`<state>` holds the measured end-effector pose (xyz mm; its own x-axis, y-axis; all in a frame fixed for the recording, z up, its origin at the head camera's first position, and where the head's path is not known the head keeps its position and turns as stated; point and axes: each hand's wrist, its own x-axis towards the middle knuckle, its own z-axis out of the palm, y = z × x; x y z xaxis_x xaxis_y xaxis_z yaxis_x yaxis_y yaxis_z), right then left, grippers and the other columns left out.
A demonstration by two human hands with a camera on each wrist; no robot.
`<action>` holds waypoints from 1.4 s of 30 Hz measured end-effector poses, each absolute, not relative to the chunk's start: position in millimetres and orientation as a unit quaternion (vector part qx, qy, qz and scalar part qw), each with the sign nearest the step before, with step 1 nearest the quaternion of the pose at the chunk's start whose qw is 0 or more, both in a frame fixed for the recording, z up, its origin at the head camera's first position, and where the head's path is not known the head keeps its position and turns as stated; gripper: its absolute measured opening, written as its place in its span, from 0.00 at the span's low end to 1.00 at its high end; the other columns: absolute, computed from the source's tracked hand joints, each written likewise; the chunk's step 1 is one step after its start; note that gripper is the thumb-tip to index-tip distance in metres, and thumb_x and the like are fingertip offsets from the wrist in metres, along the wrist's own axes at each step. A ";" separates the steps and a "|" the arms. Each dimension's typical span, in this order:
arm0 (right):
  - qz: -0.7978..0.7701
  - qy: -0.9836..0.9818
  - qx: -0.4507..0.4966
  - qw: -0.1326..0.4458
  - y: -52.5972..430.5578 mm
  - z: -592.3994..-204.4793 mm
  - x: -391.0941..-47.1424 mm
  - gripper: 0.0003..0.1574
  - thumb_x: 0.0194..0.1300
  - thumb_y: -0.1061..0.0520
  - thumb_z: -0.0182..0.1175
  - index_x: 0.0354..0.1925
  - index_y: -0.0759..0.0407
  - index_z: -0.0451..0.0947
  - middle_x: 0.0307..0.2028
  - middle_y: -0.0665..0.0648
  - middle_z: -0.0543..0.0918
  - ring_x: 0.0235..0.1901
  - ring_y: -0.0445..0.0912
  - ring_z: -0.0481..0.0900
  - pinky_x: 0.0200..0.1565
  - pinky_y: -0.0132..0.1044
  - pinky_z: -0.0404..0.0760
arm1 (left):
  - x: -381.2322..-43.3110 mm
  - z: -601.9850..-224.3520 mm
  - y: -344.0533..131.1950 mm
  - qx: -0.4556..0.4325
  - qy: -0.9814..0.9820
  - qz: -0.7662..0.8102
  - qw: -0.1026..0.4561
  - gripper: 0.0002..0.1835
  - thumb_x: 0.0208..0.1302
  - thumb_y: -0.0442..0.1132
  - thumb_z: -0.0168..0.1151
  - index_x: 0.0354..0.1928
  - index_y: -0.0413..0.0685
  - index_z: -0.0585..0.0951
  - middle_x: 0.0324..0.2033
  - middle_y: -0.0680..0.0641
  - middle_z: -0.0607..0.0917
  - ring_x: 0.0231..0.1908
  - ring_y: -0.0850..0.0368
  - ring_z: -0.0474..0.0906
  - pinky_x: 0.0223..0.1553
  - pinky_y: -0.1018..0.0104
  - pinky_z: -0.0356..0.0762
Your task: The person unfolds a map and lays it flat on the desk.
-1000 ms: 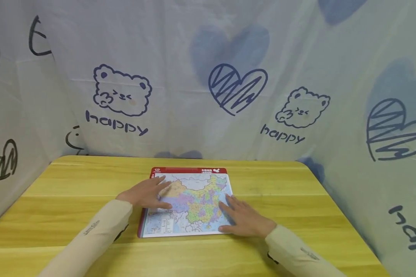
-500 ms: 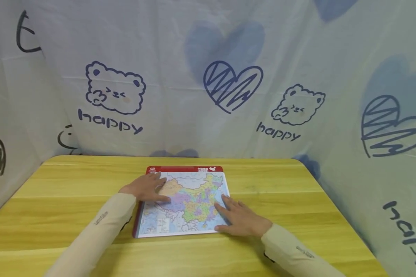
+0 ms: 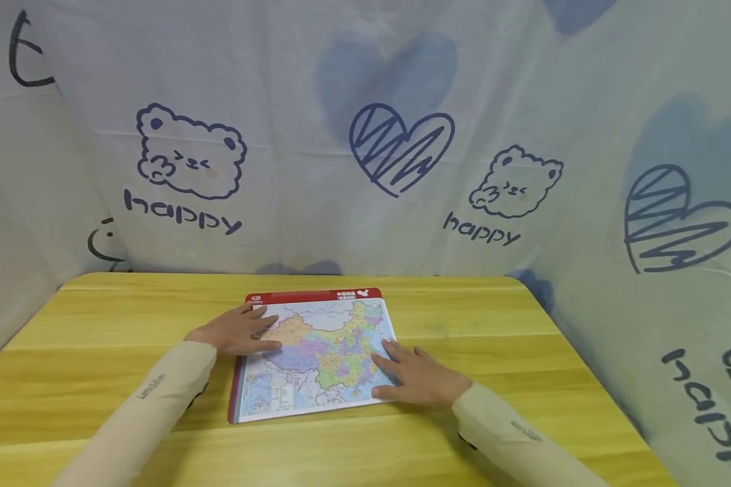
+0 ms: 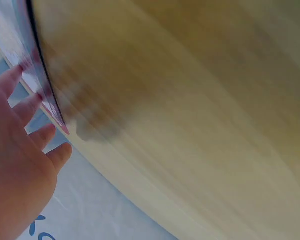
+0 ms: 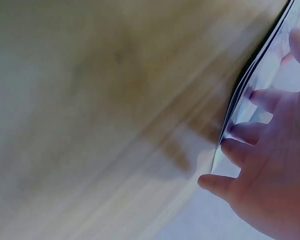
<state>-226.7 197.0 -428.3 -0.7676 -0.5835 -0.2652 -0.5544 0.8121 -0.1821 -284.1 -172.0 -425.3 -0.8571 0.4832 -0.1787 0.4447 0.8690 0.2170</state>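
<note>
A flat map board [image 3: 325, 355] with a red top strip and a coloured map of China lies on the table, turned slightly. My left hand [image 3: 234, 330] rests on its left side, fingers spread over the upper left of the map. The fingers of my right hand [image 3: 423, 380] lie spread across the right edge, thumb near the lower right corner. In the left wrist view, the outer fingers of the left hand [image 4: 22, 150] reach past the board's side. Thin stacked layers show along the board's edge [image 5: 235, 95] in the right wrist view, beside the spread right fingers.
The yellow wood-grain table [image 3: 463, 318] has rounded far corners. White cloth [image 3: 298, 203] with bear, heart and "happy" prints hangs behind it and along both sides.
The board has turned slightly counterclockwise, its right side shifting away from me. Both hands have stayed on it, and the whole head view has panned a little to the right.
</note>
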 end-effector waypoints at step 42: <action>-0.034 0.956 -0.260 0.132 180.2 -433.9 -285.7 0.46 0.69 0.30 0.46 0.74 0.51 0.55 0.74 0.55 0.52 0.72 0.61 0.48 0.67 0.61 0.49 | -193.2 -433.9 -225.5 0.341 0.935 0.098 0.033 0.40 0.63 0.66 0.54 0.67 0.44 0.72 0.67 0.39 0.68 0.67 0.31 0.56 0.63 0.36 0.57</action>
